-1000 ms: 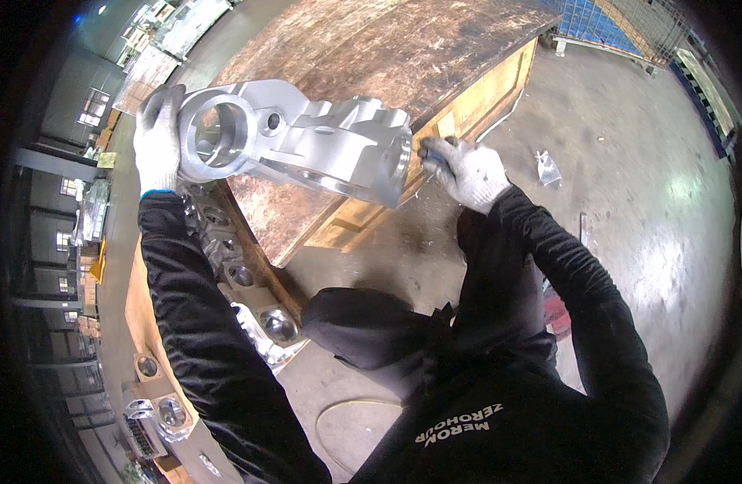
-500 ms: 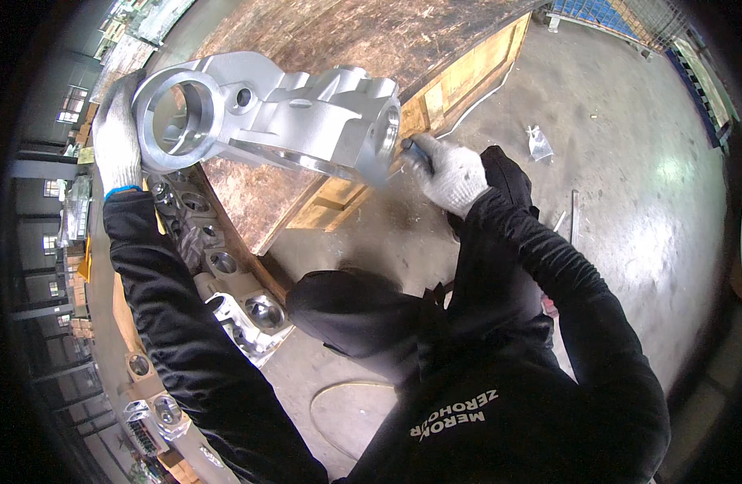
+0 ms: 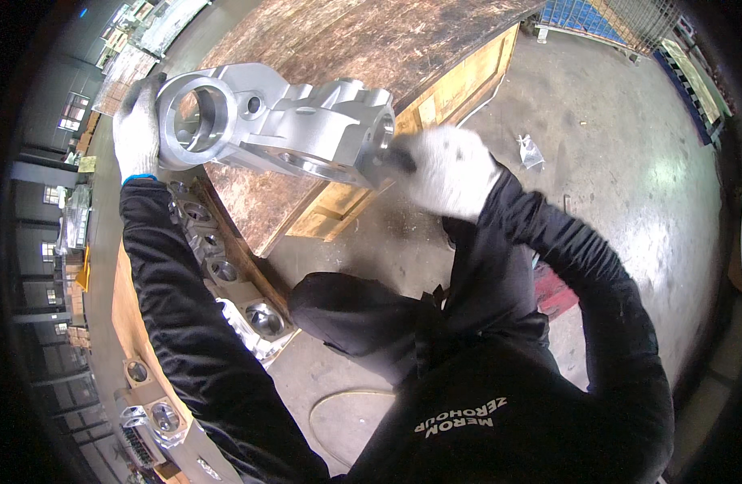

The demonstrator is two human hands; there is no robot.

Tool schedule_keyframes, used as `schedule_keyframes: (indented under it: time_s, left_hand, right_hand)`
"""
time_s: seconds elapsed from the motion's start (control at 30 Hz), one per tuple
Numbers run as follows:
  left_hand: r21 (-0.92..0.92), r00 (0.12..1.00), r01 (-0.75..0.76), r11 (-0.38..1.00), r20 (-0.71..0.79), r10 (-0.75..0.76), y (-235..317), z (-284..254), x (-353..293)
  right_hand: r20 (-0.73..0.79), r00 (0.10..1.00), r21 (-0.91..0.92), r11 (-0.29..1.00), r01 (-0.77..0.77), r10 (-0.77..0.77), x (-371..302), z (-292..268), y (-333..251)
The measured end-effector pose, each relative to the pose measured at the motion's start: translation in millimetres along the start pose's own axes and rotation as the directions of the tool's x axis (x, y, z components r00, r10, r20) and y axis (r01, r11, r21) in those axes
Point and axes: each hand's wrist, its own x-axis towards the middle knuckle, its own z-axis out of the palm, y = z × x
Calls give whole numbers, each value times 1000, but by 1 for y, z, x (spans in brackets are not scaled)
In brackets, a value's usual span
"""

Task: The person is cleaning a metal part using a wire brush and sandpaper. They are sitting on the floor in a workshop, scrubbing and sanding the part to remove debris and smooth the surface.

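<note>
A large silver metal casting is held up at a tilt over the corner of a wooden crate. My left hand, in a white glove with dark fingertips, grips it beside the big round ring at its left end. At the other end is a smaller round bore, and my right hand is close to it. That hand is gloved too and blurred by motion, its fingers drawn together. A grey smear lies between its dark fingertips and the casting's edge; what it holds cannot be made out.
The wooden crate has a worn, stained top. Several more castings sit in a row left of my knee, others farther down. On the concrete floor lie a plastic scrap and a hose. A wire cage stands far right.
The casting and my left hand have shifted slightly right and down in view. My right hand has come nearer the casting's right end and is now more blurred.
</note>
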Motion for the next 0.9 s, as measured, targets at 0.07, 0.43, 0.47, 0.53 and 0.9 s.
schedule_keyframes:
  time_s: [0.07, 0.43, 0.47, 0.53, 0.9]
  left_hand:
    - [-62, 999, 40, 997, 11, -40, 4, -1, -3]
    - [32, 1000, 23, 999, -22, -22, -4, -9, -2]
    - [-11, 999, 45, 999, -23, -45, -3, -8, 0]
    - [-50, 996, 81, 995, -22, -83, -7, -11, 0]
    - [7, 999, 16, 1000, -34, -16, 4, -6, -11]
  right_hand:
    - [21, 999, -42, 998, 38, -37, 25, -16, 7]
    - [383, 922, 138, 982, -126, 65, 93, -19, 103]
    - [384, 919, 224, 957, -185, 88, 86, -13, 112]
    - [419, 897, 373, 876, -307, 137, 71, 2, 117]
    - [393, 885, 445, 790, -422, 251, -22, 58, 47]
